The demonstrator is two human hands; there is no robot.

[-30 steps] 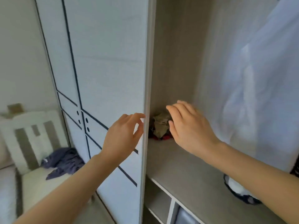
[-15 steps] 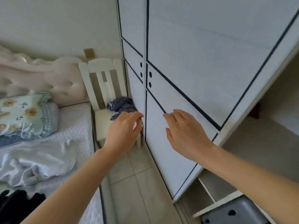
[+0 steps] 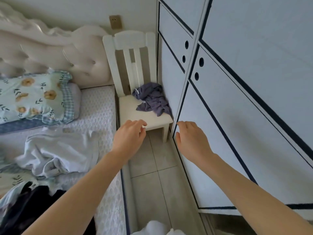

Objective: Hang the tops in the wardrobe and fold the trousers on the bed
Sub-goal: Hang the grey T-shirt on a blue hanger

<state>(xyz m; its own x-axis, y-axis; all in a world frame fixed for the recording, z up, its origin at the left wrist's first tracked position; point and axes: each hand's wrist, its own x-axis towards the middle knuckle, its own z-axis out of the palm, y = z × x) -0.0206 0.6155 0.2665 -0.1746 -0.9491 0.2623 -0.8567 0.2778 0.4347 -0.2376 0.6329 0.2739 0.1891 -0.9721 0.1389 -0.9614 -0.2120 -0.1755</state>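
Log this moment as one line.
left hand open, empty | right hand open, empty | purple garment crumpled on chair | white garment on bed

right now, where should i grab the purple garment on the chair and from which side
Probably the raised bunch at the top of the purple garment, coming from above and the front left. It lies crumpled in the seat's far right corner, with the chair back behind it and the wardrobe tight on its right, so those sides are blocked.
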